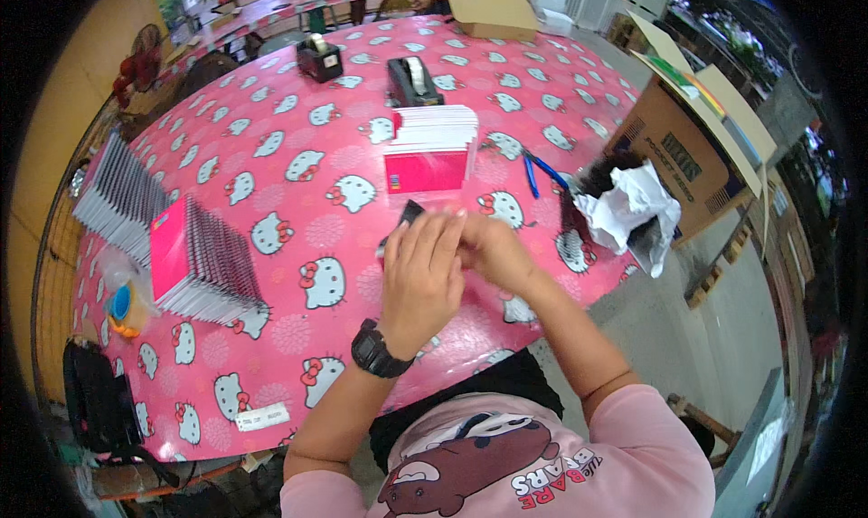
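Both my hands meet over the pink table near its front middle. My left hand (423,263), with a black watch (378,348) on its wrist, lies with fingers together over a flat dark piece (412,212). Only a corner of that piece shows past the fingers, so its kind is unclear. Against the left fingertips, my right hand (493,249) is curled closed; whatever it grips is hidden. Just beyond the hands stands a stack of thin pink-covered booklets (425,170) with white edges.
Two more booklet stacks, one pink-fronted (176,247) and one behind it (117,197), stand at left. Two black tape dispensers (321,61) sit farther back. Blue-handled pliers (533,176), crumpled white paper (633,212) and a large open cardboard box (683,147) are at right.
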Action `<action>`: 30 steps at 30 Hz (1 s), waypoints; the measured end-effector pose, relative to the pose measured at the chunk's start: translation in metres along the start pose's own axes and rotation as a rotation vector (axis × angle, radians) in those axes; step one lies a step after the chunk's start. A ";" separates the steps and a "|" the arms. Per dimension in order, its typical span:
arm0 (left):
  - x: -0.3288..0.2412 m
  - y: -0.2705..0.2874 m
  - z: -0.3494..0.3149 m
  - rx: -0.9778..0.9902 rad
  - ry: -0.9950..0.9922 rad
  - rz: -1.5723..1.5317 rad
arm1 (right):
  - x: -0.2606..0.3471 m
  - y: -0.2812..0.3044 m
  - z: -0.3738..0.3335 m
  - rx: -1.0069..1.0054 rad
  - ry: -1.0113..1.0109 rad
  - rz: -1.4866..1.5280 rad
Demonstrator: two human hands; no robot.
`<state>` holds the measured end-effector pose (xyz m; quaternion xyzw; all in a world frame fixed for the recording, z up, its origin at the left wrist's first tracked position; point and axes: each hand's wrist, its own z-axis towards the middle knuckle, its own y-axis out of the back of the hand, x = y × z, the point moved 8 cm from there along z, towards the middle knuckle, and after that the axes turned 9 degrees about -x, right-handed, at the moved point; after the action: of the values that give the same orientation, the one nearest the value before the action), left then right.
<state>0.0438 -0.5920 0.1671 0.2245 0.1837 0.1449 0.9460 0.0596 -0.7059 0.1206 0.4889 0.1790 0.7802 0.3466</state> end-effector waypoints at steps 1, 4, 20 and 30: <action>-0.001 -0.015 -0.012 0.092 0.020 -0.014 | -0.012 -0.009 -0.019 0.016 0.013 -0.067; 0.012 -0.040 -0.050 0.224 -0.009 0.020 | -0.020 -0.010 -0.036 0.165 -0.027 0.046; 0.061 0.013 -0.049 0.100 0.190 -0.005 | -0.163 0.103 -0.038 -0.296 -0.518 -0.711; 0.073 0.014 -0.050 0.183 0.188 0.023 | -0.138 0.117 -0.034 -0.339 -0.413 -0.708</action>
<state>0.0851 -0.5359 0.1114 0.2973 0.2812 0.1588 0.8985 0.0251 -0.8839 0.0894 0.4795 0.1319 0.5176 0.6962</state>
